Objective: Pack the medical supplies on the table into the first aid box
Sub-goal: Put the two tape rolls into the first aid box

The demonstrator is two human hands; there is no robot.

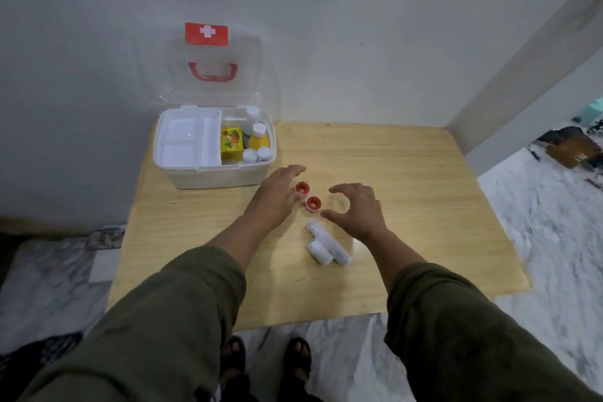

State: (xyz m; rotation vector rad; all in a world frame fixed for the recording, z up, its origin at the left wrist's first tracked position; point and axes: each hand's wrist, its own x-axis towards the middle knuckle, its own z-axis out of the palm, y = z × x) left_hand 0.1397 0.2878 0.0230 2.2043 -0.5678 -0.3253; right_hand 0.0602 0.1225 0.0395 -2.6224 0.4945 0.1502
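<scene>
The white first aid box [208, 174] stands open at the table's far left corner, its clear lid [208, 75] upright with a red handle. Inside lie a white divided tray [187, 140], a yellow carton [231, 143] and several white-capped bottles [257, 143]. Two small red-and-white tape rolls [302, 188] [314, 203] sit mid-table. Two white bandage rolls [329, 243] [319, 252] lie nearer me. My left hand [277, 196] hovers open just left of the tape rolls. My right hand [357, 207] hovers open just right of them, fingers curved. Neither hand holds anything.
The wooden table [408, 189] stands against a grey wall. A marble-patterned floor [538, 238] runs to the right, with dark clutter [574, 147] at the far right. My sandalled feet [266, 365] show below the table's near edge.
</scene>
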